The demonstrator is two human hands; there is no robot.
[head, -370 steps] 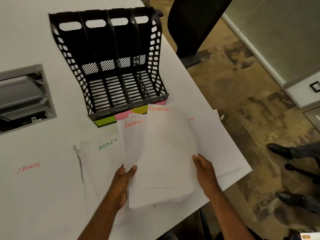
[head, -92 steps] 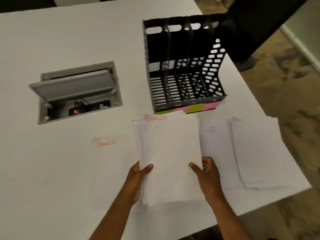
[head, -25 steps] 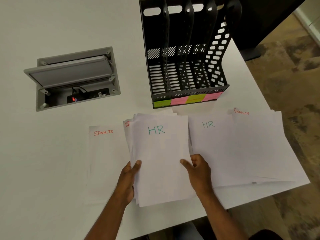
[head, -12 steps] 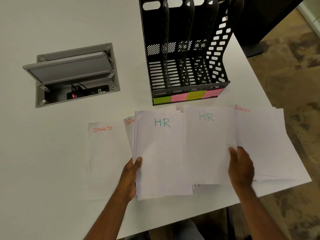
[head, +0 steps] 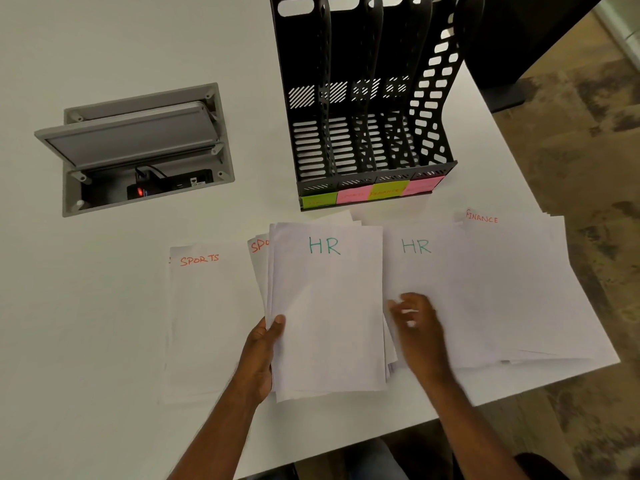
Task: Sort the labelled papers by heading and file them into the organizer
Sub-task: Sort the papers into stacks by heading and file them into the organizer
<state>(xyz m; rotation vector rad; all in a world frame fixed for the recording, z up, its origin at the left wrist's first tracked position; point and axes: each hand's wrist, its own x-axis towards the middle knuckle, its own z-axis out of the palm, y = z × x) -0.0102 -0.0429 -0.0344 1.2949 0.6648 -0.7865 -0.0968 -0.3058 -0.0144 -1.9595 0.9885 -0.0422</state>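
My left hand (head: 265, 351) grips unsorted stack (head: 329, 313), lower centre, HR sheet on top. My right hand (head: 417, 323) blurred over HR pile (head: 415, 268) just right; finger state: cannot tell. Organizer (head: 367, 109) upper centre, behind papers.

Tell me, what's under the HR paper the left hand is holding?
More sheets sit under that HR paper, held in the left hand's grip. One pokes out at the left, showing red letters "SP". Edges of others peek out around it. Their headings are covered, so I can't read them.
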